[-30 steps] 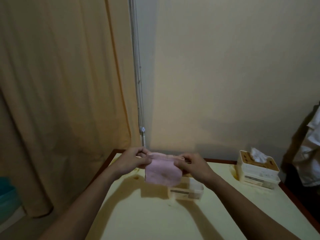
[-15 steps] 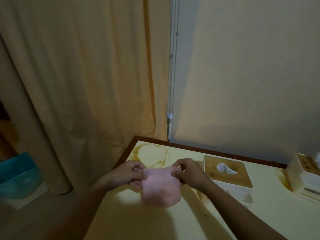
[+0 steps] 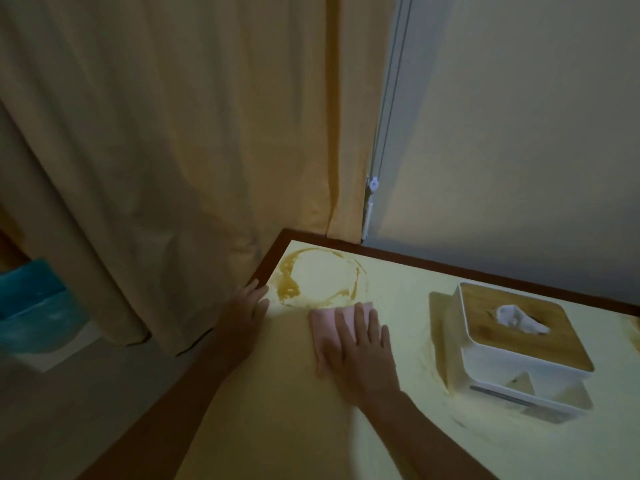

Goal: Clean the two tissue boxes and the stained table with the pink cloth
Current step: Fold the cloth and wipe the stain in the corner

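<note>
My right hand (image 3: 358,344) lies flat with straight fingers on the folded pink cloth (image 3: 323,320), pressing it onto the pale yellow table (image 3: 277,410). Just beyond the cloth, a ring-shaped brown stain (image 3: 289,289) marks the table's far left corner. My left hand (image 3: 247,311) rests with straight fingers on the table's dark wooden left edge, beside the stain. One white tissue box (image 3: 512,355) with a wooden lid and a tissue poking out stands to the right of the cloth. More brownish smears run along that box's left side. The second tissue box is out of view.
A beige curtain (image 3: 173,133) hangs just past the table's left edge, and a pale wall (image 3: 519,133) with a white cable duct stands behind the table. A teal object (image 3: 31,306) sits on the floor at the far left.
Both hands held the pink cloth up between them; now my right hand has laid it flat on the table near the stain, and my left hand has let go and moved to the table's edge.
</note>
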